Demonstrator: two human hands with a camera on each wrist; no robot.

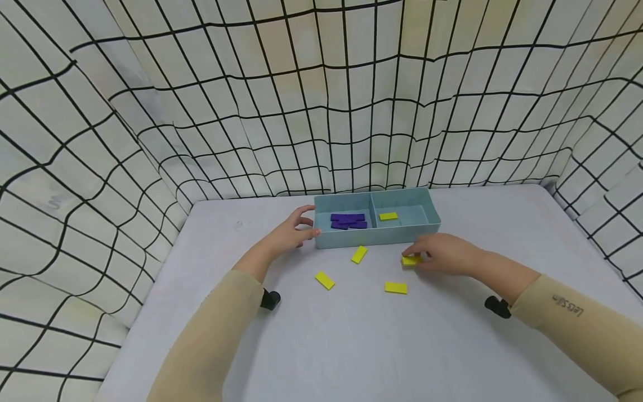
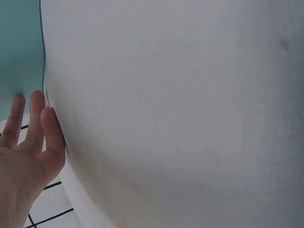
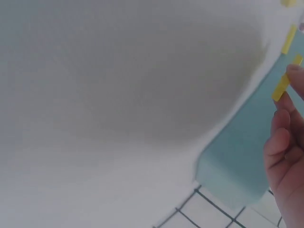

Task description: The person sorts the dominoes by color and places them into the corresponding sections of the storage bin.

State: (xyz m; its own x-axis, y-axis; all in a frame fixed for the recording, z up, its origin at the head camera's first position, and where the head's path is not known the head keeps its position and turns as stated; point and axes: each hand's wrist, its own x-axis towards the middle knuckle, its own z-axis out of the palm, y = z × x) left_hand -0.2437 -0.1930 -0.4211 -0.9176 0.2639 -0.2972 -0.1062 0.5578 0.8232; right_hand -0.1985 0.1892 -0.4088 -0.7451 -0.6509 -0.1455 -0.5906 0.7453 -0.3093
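A light blue two-compartment box (image 1: 379,239) stands at the back of the table. Several purple blocks (image 1: 348,218) lie in its left compartment and one yellow block (image 1: 388,216) in the right. At the box's left end is my left hand (image 1: 288,231), its fingertips against the wall; the left wrist view shows those fingers (image 2: 37,107) nearly straight. My right hand (image 1: 447,254) pinches a yellow rectangular block (image 3: 281,87) between thumb and finger, just in front of the box's right part. Nearby on the table lie three more yellow blocks, one of them below the right hand (image 1: 396,288).
The other two loose yellow blocks are in front of the box, one close to it (image 1: 359,254) and one further left (image 1: 325,280). Black netting (image 1: 321,111) over pale walls surrounds the white table (image 1: 351,346) at the back and sides.
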